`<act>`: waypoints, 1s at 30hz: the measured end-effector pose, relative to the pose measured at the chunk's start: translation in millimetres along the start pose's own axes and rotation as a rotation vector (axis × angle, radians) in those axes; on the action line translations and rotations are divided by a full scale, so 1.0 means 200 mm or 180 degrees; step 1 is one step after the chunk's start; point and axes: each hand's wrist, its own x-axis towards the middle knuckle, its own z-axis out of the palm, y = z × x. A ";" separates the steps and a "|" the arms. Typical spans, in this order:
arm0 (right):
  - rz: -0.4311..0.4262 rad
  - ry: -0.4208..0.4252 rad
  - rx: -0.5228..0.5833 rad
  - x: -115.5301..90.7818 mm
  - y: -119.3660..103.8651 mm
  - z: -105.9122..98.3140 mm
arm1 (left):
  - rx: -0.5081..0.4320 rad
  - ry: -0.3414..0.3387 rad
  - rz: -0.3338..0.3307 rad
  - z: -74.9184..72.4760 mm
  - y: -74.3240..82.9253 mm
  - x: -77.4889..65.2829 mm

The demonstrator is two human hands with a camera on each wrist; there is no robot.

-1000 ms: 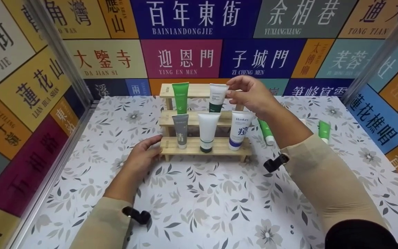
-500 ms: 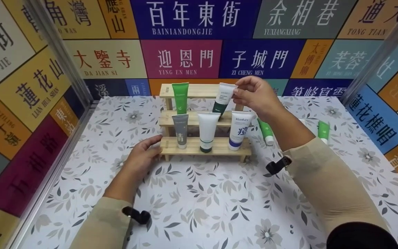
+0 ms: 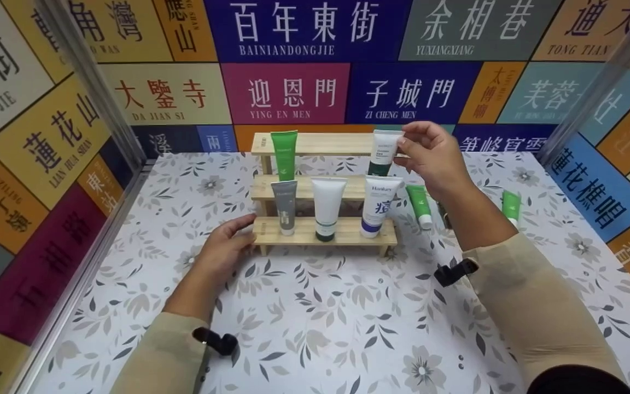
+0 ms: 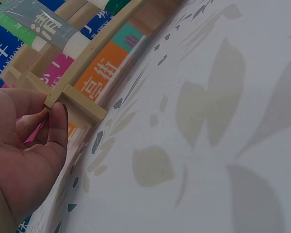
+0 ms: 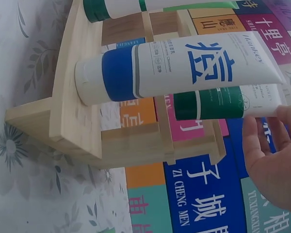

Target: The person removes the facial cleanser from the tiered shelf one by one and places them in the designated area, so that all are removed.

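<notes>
My right hand [image 3: 438, 158] pinches the flat top end of a white and dark green squeeze tube [image 3: 383, 148]. The tube is upright at the right end of the middle tier of a wooden stepped rack [image 3: 348, 232], its lower end hidden behind a white and blue tube [image 3: 379, 208] in the head view. My left hand [image 4: 29, 150] pinches the left end of the rack's lowest tier. A bright green tube [image 3: 284, 156] is on the middle tier at the left. The lowest tier bears a grey tube [image 3: 285, 208] and a white tube [image 3: 327, 208].
To the right of the rack, a green tube [image 3: 419, 207] lies on the floral tablecloth [image 3: 320, 323]. Another green tube [image 3: 511, 207] is farther right, partly behind the right forearm. Colourful sign-covered walls [image 3: 287, 93] enclose the back and sides.
My right hand has carried the white and dark green tube rightward along the middle tier. It tilted on the way and is upright again. My left hand has stayed at the rack's end.
</notes>
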 end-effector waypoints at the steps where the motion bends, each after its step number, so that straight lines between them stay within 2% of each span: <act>1: -0.0020 0.0028 0.0015 -0.01 0.00 -0.01 | -0.0012 0.0006 -0.0009 0.00 0.00 0.00; 12: -0.0149 0.0402 0.0345 -0.09 0.03 -0.15 | 0.0043 -0.0035 -0.0059 0.00 0.00 0.00; 22: -0.0214 0.0533 0.0965 -0.21 0.12 -0.28 | 0.0105 -0.0045 -0.0123 0.00 0.02 -0.01; 30: -0.0013 0.0619 0.0753 -0.29 0.20 -0.38 | 0.0068 -0.0036 -0.0079 0.00 0.01 0.00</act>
